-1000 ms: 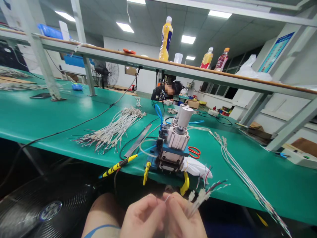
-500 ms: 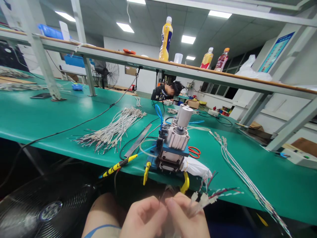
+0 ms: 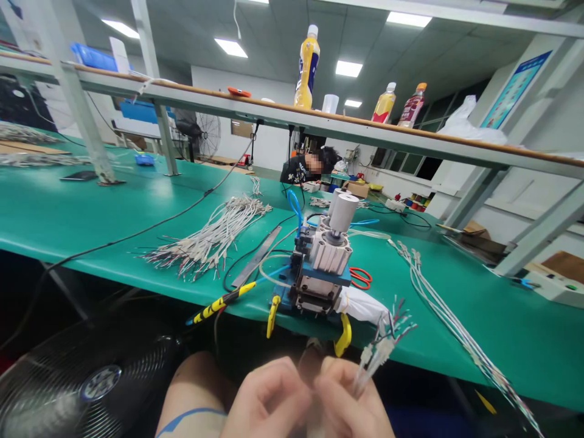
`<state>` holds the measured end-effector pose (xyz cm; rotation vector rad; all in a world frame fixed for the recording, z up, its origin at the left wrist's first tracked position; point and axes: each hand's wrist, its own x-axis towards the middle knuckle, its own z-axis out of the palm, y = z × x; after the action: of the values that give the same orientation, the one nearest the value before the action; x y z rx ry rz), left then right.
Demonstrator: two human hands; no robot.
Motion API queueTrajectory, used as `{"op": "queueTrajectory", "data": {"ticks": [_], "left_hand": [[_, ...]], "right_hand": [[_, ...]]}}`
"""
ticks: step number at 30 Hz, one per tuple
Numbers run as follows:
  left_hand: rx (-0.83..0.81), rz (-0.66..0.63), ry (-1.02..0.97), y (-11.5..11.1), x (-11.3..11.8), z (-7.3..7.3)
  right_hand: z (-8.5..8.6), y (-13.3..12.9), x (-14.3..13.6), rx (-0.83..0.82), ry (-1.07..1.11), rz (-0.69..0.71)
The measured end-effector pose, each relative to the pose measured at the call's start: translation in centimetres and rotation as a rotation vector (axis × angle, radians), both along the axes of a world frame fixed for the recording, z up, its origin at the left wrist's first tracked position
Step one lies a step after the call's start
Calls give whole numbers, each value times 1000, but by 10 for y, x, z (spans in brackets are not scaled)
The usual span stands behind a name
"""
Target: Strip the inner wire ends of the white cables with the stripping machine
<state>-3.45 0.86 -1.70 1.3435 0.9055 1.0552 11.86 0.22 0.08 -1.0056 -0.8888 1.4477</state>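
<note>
Watching remotely, I judge the cables (image 3: 376, 353), clasped in and jutting beyond the right hand (image 3: 353, 398), light, floppy, best held below their loose ends (image 3: 396, 317); blur hides whether the left hand (image 3: 274, 398) pinches anything.

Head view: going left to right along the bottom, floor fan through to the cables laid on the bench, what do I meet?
Black floor fan → bare leg → left hand → right hand → wire bundle sticking up from it → white cables on the bench's right side.
</note>
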Motion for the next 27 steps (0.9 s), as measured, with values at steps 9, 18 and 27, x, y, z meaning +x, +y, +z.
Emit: {"op": "queueTrajectory", "data": {"ticks": [9, 18, 27], "left_hand": [[-228, 17, -318, 1, 4, 3], [-188, -19, -409, -2, 3, 6], [-130, 25, -162, -1, 11, 7]], "right_hand": [[-4, 10, 5, 27, -135, 19], [-1, 10, 6, 15, -125, -40], [-10, 8, 9, 167, -140, -114]]}}
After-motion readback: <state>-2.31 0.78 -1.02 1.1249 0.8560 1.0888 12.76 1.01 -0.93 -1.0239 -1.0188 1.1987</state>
